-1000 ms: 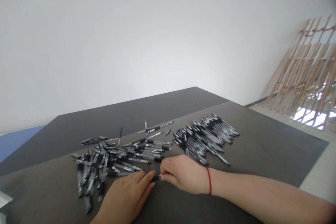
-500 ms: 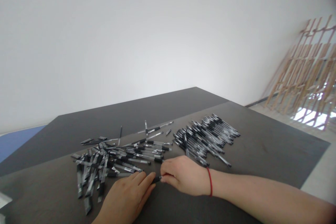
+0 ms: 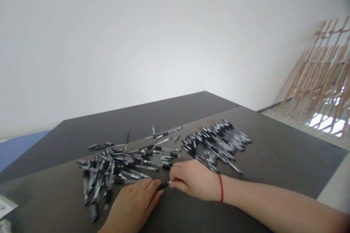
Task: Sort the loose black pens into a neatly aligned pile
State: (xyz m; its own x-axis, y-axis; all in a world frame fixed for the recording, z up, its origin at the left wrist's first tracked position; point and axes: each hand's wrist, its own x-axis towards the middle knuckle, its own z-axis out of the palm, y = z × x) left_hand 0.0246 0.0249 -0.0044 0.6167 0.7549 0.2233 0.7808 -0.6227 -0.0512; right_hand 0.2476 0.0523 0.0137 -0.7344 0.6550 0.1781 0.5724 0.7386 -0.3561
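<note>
Left hand (image 3: 136,200): thumb and index finger pressed together, no gap showing, on one end of a gel pen (image 3: 164,185). Right hand (image 3: 194,179): thumb and curled index pinched tight on the pen's other end. Only a short black length and a small shiny bit show between the two sets of fingertips; can't tell if the right fingers cover a cap or the bare tip. The pen lies low over the dark table (image 3: 287,160), about level, tipped up slightly toward the right fingers.

Beyond the left fingers: a loose heap of gel pens and parts (image 3: 151,161), nearest ones just past the knuckles. Beyond the right fingers: a denser row of gel pens (image 3: 216,140), mostly lying side by side, nearest ends close to the back of the hand. One small dark cap-like piece (image 3: 177,138) sits apart, farther out from the right fingertips, between both groups.

Handling, my judgement: hold the left pinch firm as the anchor, keep both ends in one straight line, work along the barrel's axis with no sideways bend. Slim round barrel probably rolls or slips if either pinch loosens. Keep the right knuckles clear of the row.
</note>
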